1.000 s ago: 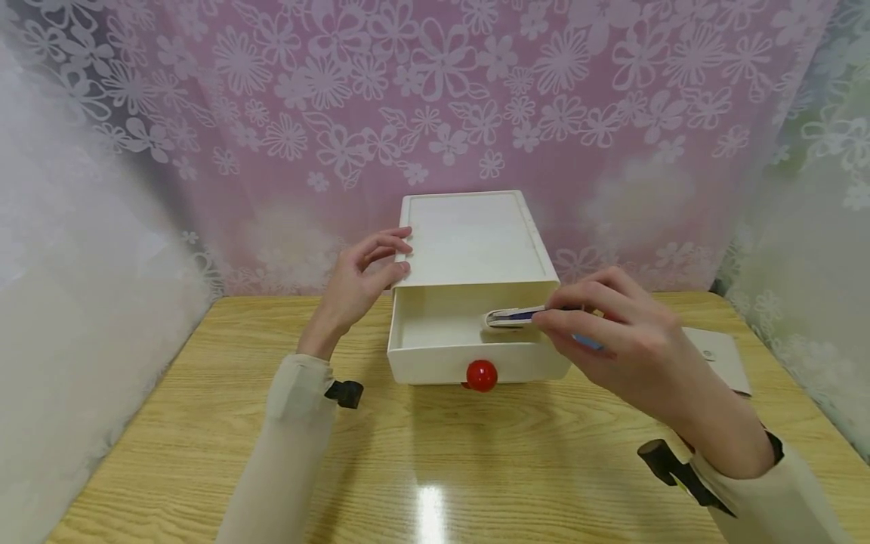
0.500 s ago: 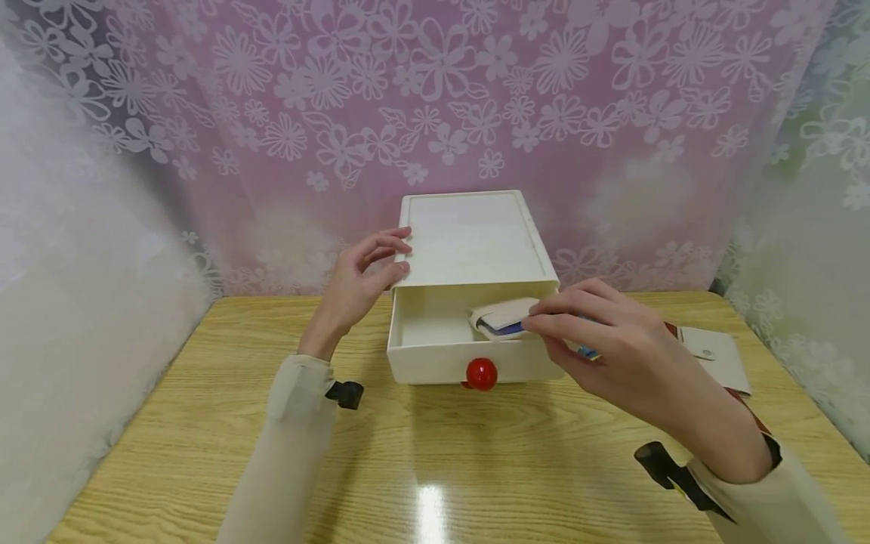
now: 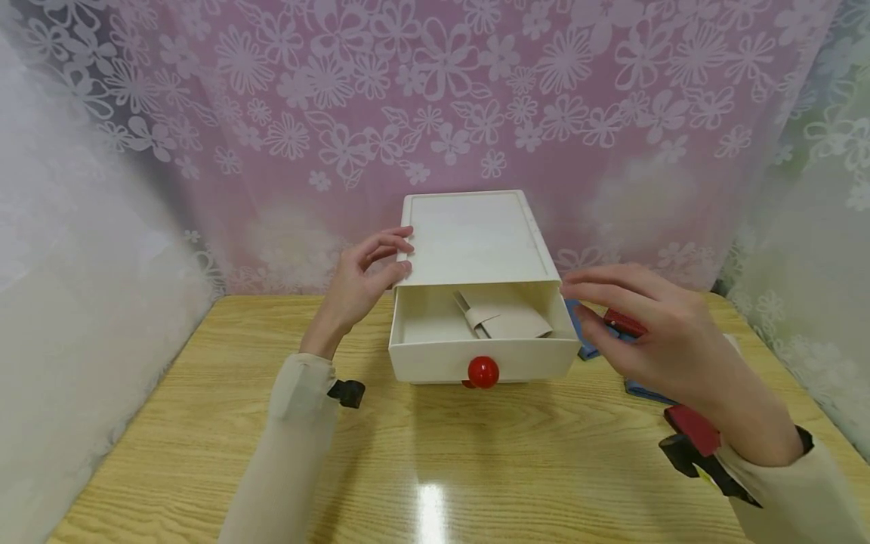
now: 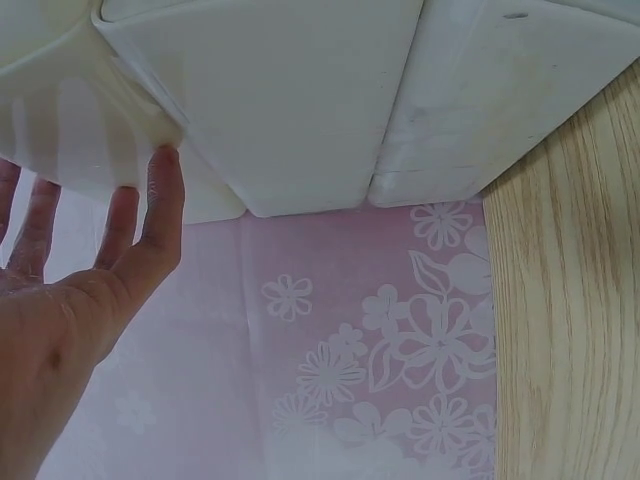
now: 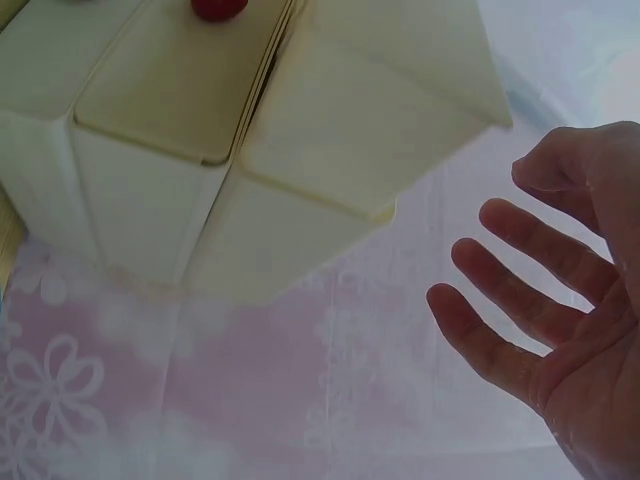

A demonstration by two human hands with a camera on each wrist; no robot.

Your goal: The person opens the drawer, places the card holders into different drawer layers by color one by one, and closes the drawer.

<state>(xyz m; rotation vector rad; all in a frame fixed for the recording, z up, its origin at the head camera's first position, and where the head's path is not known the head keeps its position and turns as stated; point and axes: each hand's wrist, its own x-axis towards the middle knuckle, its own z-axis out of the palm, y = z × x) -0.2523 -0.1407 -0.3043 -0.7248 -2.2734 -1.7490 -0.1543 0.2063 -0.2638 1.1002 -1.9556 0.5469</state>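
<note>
Box: cream-white, rectangular, flat recessed top, stands on desk against pink floral curtain. Drawer: pulled out toward viewer, open, red round knob centred on front. Wallet: cream, folded, flap on left side, lies flat inside drawer, right of centre, back end under box top edge. Left hand fingertips rest on box's left top edge.
</note>
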